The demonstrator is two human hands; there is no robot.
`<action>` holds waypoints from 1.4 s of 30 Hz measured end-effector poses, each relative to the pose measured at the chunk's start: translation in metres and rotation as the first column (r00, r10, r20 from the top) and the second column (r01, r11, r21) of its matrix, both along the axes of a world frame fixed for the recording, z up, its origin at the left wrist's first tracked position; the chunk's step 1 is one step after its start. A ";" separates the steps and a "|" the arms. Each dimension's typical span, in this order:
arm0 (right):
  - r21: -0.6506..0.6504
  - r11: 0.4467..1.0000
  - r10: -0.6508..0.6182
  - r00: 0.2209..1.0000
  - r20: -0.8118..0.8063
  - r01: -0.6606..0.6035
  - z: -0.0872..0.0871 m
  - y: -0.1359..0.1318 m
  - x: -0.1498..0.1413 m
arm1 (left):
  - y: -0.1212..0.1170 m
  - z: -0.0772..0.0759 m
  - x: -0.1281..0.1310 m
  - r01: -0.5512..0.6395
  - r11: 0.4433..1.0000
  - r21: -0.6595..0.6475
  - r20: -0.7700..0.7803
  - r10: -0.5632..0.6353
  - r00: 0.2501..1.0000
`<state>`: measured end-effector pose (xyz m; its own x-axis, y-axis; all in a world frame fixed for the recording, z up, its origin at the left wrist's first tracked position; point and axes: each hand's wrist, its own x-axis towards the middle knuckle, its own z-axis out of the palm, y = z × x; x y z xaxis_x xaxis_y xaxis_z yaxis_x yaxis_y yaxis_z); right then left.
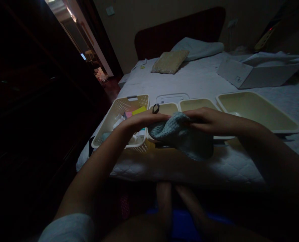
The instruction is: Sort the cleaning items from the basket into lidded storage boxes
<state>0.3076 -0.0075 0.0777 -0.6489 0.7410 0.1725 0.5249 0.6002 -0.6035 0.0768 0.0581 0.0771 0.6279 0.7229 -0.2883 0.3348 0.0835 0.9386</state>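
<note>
My left hand (145,120) and my right hand (206,121) both grip a pale blue knitted cloth (176,131) and hold it over the near edge of the bed. The fingers of each hand are closed on its upper edge. The cloth hangs down in front of two small cream bins (189,104). A perforated white basket (121,109) with pink, yellow and white items stands just left of my left hand. A small dark ring (155,108) rests on the rim of the left bin.
A larger cream tub (255,109) stands right of the bins. A white lid (171,98) lies behind them. Farther back are an open white cardboard box (260,72), a tan cushion (169,62) and a pillow (198,47). Dark wardrobe at left; my legs show below.
</note>
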 end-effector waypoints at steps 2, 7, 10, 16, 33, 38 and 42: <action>0.009 1.000 0.024 1.000 -0.014 -0.024 0.000 -0.001 0.000 | 0.001 -0.001 0.000 0.000 0.999 0.037 0.056 -0.002 0.998; 0.000 0.998 0.056 0.998 -0.037 -0.056 0.002 -0.002 0.002 | 0.010 0.001 -0.009 0.025 0.993 -0.119 0.217 0.001 0.976; -0.034 0.994 0.104 0.994 -0.042 -0.105 0.005 -0.004 0.001 | 0.011 0.004 -0.015 0.045 0.993 -0.112 0.274 -0.012 0.962; -0.125 0.987 0.102 0.995 0.003 -0.101 0.007 -0.006 -0.003 | 0.002 0.011 -0.011 0.042 0.997 0.065 0.128 -0.050 0.990; 0.068 0.944 -0.327 0.944 0.049 0.323 -0.014 0.010 0.011 | 0.009 -0.006 -0.005 -0.391 0.855 0.340 0.274 0.307 0.911; 0.119 0.892 -0.439 0.898 -0.002 0.436 -0.020 0.016 0.022 | 0.020 -0.011 -0.009 -0.580 0.746 0.327 0.380 0.459 0.803; 0.083 0.894 -0.439 0.898 -0.032 0.440 -0.022 0.017 0.027 | 0.027 -0.013 -0.012 -0.669 0.682 0.296 0.461 0.512 0.725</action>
